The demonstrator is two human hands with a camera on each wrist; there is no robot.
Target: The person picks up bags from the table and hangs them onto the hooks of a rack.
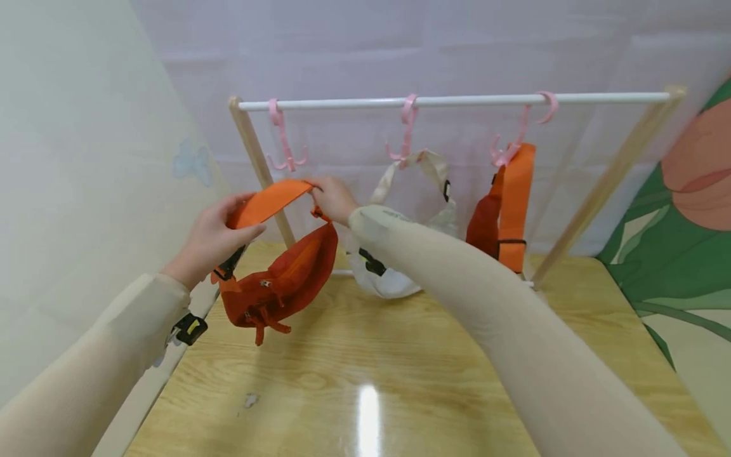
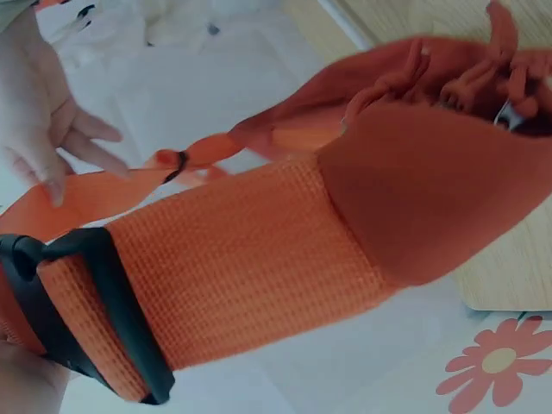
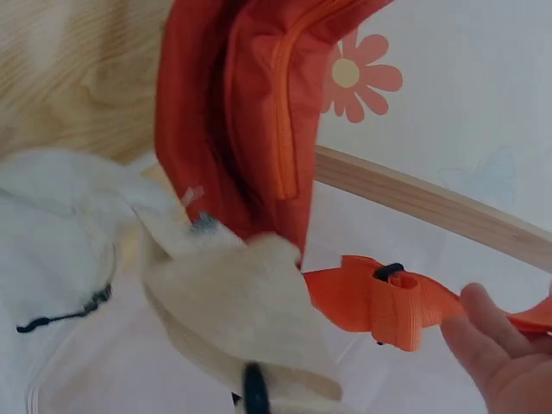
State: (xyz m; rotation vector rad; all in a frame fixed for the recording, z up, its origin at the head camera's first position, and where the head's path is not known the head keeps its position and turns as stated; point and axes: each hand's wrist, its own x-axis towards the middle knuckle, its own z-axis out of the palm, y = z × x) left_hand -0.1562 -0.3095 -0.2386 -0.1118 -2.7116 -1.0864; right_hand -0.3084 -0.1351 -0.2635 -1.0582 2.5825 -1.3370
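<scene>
A red-orange sling bag (image 1: 285, 273) hangs in the air above the table from its orange strap (image 1: 274, 198), its zipper pulls dangling. My left hand (image 1: 211, 240) grips the strap at the left, thumb below and fingers over it, close to a black buckle (image 2: 129, 310). The strap's other end is pinched by my right hand (image 1: 334, 198), near a small strap adjuster (image 3: 390, 272). Between the hands the strap arches just below the left pink hook (image 1: 287, 143), which holds nothing. The bag's zipped pocket (image 3: 285, 112) faces the right wrist view.
A white rail (image 1: 342, 103) on wooden posts spans the table's back. A white bag (image 1: 394, 282) hangs from the middle pink hook (image 1: 408, 127), partly behind my right arm. Another red bag (image 1: 485, 219) with a wide orange strap hangs from the right hook (image 1: 508, 149). A wall stands close on the left.
</scene>
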